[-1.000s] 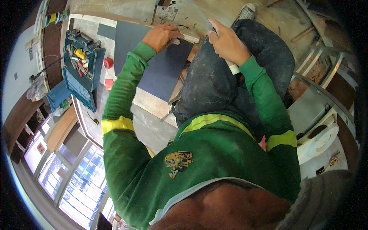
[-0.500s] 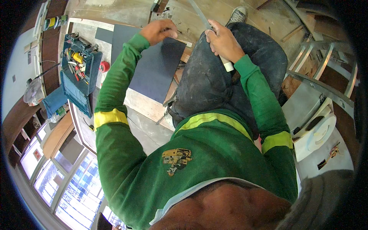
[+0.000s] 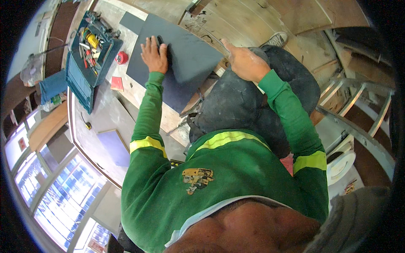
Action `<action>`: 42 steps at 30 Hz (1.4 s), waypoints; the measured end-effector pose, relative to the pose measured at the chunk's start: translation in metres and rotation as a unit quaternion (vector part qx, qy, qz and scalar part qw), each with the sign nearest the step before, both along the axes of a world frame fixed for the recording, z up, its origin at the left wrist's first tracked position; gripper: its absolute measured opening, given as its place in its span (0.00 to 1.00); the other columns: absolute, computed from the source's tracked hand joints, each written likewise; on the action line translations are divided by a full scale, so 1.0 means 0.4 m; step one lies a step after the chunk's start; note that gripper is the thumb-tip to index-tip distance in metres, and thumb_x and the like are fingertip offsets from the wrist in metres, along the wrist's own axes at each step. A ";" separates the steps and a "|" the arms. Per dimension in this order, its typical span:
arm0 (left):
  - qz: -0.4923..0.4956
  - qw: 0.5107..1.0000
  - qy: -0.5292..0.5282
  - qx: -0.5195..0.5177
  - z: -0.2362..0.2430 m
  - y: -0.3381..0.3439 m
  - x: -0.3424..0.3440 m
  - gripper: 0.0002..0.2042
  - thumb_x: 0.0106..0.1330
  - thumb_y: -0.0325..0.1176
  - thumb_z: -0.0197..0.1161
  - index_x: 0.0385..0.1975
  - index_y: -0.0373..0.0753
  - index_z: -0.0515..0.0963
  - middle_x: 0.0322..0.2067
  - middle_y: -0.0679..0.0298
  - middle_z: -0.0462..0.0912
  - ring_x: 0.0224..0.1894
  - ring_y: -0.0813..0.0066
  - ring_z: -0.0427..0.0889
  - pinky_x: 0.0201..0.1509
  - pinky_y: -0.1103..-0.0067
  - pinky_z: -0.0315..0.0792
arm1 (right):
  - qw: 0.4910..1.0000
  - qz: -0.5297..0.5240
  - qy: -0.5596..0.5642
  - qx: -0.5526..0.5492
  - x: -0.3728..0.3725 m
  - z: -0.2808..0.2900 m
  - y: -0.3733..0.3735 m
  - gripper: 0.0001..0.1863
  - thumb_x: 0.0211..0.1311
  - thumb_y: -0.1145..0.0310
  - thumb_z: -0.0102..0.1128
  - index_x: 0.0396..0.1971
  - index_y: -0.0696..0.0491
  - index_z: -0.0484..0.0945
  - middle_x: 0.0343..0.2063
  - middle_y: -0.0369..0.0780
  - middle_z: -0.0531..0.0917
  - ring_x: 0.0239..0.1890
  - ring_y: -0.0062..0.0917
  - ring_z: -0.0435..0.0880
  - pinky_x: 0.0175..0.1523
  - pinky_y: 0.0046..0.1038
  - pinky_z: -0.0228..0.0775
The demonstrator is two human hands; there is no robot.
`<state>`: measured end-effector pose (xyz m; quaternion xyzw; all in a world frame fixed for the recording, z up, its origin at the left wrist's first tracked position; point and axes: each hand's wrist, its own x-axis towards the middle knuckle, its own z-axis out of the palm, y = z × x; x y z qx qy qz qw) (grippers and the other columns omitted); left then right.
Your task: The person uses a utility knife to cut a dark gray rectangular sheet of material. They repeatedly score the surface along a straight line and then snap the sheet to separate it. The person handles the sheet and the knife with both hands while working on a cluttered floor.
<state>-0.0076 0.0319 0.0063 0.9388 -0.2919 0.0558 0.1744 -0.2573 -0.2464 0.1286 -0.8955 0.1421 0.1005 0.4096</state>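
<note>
A dark grey rectangular panel [image 3: 185, 55] lies on the pale work surface in front of me. My left hand [image 3: 155, 57] rests on it, fingers spread and palm down. Closed around the handle of a long, thin flat file [image 3: 216, 39], my right hand [image 3: 249, 64] is over my knee beside the panel's right edge. The blade points up and left from my fist, close to that edge. Most of the grip is covered by my fingers, and its pale end shows below them.
An open teal toolbox [image 3: 95, 63] holding several tools stands left of the panel. Near it are a round red object [image 3: 121, 57] and a small red square [image 3: 117, 83]. A metal ladder [image 3: 358, 105] is on the right. My shoe [image 3: 277, 39] rests on the floor ahead.
My left hand has come down from the panel's far edge onto its surface and opened flat. My right hand has moved slightly right and down, tilting the file toward the panel.
</note>
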 end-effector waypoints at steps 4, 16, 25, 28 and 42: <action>0.015 1.000 0.006 -0.019 -0.022 -0.009 -0.049 0.30 0.78 0.56 0.48 0.75 0.50 0.66 0.78 0.58 0.60 0.81 0.48 0.51 0.81 0.47 0.40 | 0.999 0.031 0.021 -0.033 0.069 0.024 0.013 0.33 0.65 0.75 0.52 0.72 0.62 0.63 0.41 0.62 0.84 0.45 0.58 0.84 0.54 0.52 0.75; 0.017 1.000 0.009 0.001 -0.003 -0.003 -0.039 0.30 0.78 0.56 0.51 0.75 0.50 0.66 0.78 0.59 0.60 0.80 0.48 0.53 0.81 0.48 0.41 | 0.984 0.103 0.104 -0.100 0.226 -0.030 0.089 0.33 0.64 0.74 0.49 0.71 0.64 0.63 0.42 0.63 0.85 0.46 0.59 0.85 0.55 0.54 0.76; 0.027 1.000 0.011 -0.008 -0.016 0.010 -0.033 0.30 0.77 0.56 0.53 0.74 0.52 0.68 0.77 0.60 0.61 0.80 0.50 0.54 0.81 0.47 0.42 | 0.978 0.152 0.074 -0.122 0.271 -0.069 0.034 0.30 0.63 0.78 0.49 0.67 0.67 0.66 0.36 0.61 0.85 0.41 0.57 0.84 0.50 0.50 0.76; 0.024 1.000 0.002 -0.006 -0.008 0.010 -0.031 0.30 0.77 0.57 0.53 0.74 0.53 0.68 0.77 0.60 0.62 0.80 0.50 0.54 0.81 0.47 0.42 | 0.976 0.142 0.119 -0.112 0.268 0.048 0.077 0.30 0.65 0.75 0.48 0.67 0.69 0.64 0.39 0.64 0.84 0.43 0.60 0.85 0.53 0.53 0.76; 0.025 1.000 -0.008 -0.017 -0.026 0.010 -0.036 0.30 0.76 0.59 0.52 0.74 0.55 0.68 0.77 0.62 0.62 0.80 0.51 0.54 0.80 0.46 0.43 | 0.963 0.142 0.165 -0.159 0.257 0.004 0.124 0.33 0.59 0.80 0.51 0.67 0.70 0.64 0.39 0.61 0.85 0.44 0.57 0.85 0.53 0.49 0.76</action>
